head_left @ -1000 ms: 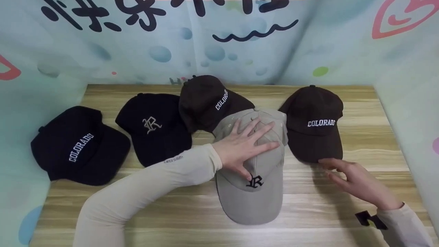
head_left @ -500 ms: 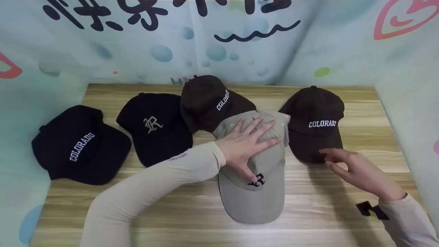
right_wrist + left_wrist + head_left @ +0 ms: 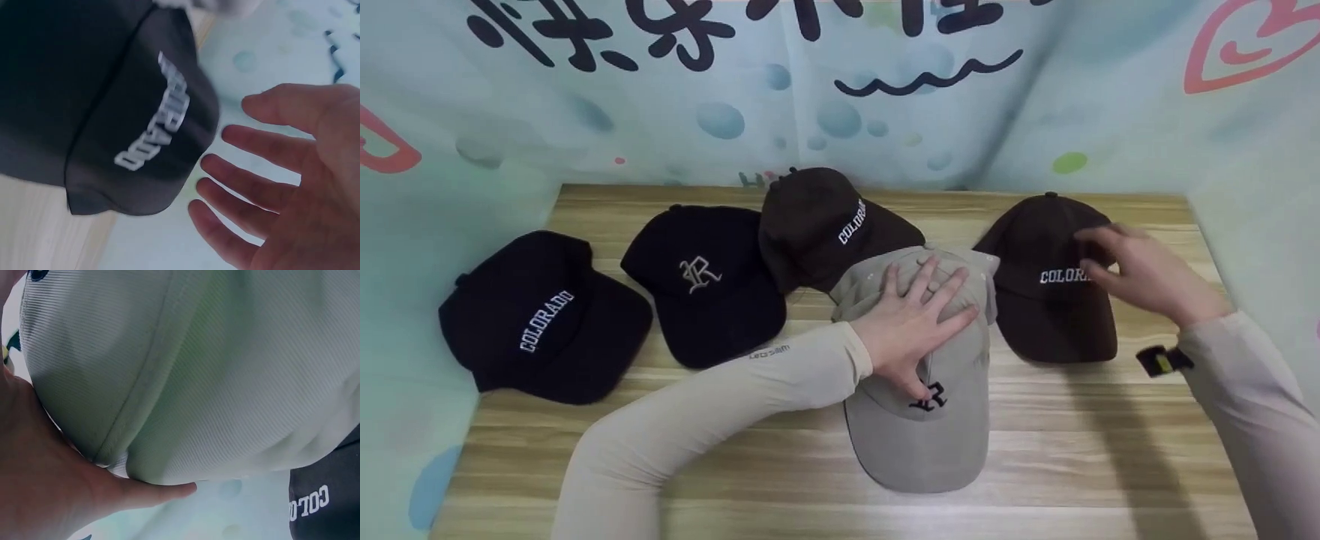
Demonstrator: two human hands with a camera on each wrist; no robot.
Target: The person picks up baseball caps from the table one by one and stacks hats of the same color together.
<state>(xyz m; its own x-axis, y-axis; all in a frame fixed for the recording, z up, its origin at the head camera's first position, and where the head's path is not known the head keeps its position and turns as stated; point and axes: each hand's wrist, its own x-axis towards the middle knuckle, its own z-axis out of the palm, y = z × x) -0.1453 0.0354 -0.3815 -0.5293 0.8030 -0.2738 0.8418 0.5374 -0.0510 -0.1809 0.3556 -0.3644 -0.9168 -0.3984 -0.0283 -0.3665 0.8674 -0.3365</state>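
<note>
My left hand rests spread on the crown of a grey cap with a black letter R, its brim toward me. In the left wrist view the grey cap fills most of the picture, with my left hand along its edge. My right hand is over the right side of a brown COLORADO cap, hiding the end of its lettering. In the right wrist view the fingers of my right hand are spread and point toward the brown cap, holding nothing.
A second brown COLORADO cap lies behind the grey one, its brim overlapped by it. Farther left are a black cap with a light R and a black COLORADO cap. A printed curtain hangs behind the wooden table.
My right hand has moved from the brim of the right brown cap up and away from me to its crown. My left hand stays on the grey cap.
</note>
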